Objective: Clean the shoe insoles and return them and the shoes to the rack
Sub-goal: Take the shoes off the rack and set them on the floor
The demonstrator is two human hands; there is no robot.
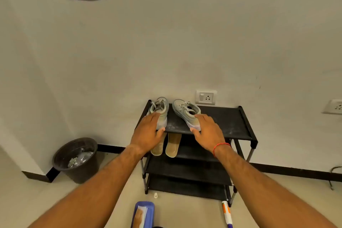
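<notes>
Nearest, on the floor, lie a blue tray [151, 206] holding a brownish cloth [139, 216], a white and orange tube [226, 213] and a small white cap [155, 195]. Both bare arms reach forward to the black rack [222, 122]. The left hand [148, 131] clasps the heel of the left shoe [161, 109], its fingers [152, 116] laid along the outer side and its thumb at the heel end. The right hand [209, 131], with a red thread [221, 147] at the wrist, holds the heel of the right shoe [185, 111] likewise. Both grey shoes stand on the top shelf, toes to the wall. Two tan insoles [173, 146] lie side by side on the shelf below. A dark bin [77, 155] stands left of the rack, and a wall socket [206, 97] sits behind it.
</notes>
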